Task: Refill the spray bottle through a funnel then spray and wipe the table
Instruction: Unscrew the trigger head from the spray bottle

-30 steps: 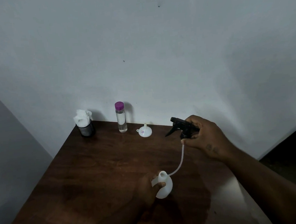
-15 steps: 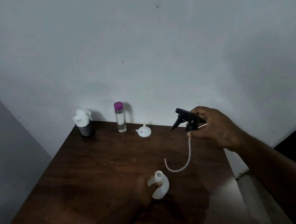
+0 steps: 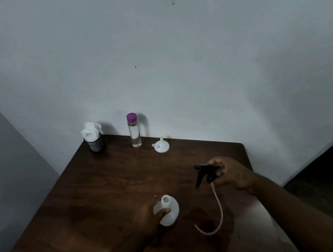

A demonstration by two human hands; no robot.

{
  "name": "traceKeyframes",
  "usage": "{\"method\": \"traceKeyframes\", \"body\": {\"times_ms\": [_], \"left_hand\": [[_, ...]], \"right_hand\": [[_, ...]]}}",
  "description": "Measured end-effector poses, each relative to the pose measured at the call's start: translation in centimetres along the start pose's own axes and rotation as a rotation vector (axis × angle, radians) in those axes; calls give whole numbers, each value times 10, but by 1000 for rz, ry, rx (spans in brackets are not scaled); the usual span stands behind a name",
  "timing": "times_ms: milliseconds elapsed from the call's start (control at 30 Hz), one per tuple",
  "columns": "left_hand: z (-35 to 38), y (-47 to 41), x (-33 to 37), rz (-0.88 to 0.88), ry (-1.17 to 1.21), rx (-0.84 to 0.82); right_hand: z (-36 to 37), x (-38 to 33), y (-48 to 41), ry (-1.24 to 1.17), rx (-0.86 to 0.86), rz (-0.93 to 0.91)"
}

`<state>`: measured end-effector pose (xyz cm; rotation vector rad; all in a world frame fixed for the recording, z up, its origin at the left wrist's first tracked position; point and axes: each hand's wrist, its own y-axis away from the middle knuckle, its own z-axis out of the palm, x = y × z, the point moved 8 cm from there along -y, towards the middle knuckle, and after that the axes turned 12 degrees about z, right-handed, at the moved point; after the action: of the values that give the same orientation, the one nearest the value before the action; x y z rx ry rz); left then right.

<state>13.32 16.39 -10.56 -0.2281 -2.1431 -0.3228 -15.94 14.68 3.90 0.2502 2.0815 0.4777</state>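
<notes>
My left hand grips the white spray bottle, which stands upright on the brown table with its neck open. My right hand holds the black spray head low over the table's right side, trigger pointing left. Its clear dip tube curves down from the head, clear of the bottle, its end near the tabletop. A small white funnel lies mouth down near the back edge. Left of it stands a clear bottle with a purple cap, holding clear liquid.
A dark cup stuffed with white tissue stands at the table's back left corner. A pale wall runs right behind the table. The table's right edge drops off to a dark floor.
My right hand drew the spray head and its tube fully out of the bottle, then lowered it toward the table's right side. My left hand stayed on the bottle.
</notes>
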Motion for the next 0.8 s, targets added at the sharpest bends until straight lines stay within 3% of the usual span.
{"method": "traceKeyframes", "body": {"times_ms": [367, 500, 633, 800], "left_hand": [[-4, 7, -1, -41, -153, -33], [1, 9, 4, -6, -228, -118], [-4, 9, 6, -30, -139, -9], [-2, 12, 4, -38, -104, 7]], "right_hand": [[42, 83, -52, 40, -79, 173], [50, 106, -70, 48, -83, 249], [60, 128, -82, 44, -65, 329], [69, 146, -89, 100, -48, 384]]}}
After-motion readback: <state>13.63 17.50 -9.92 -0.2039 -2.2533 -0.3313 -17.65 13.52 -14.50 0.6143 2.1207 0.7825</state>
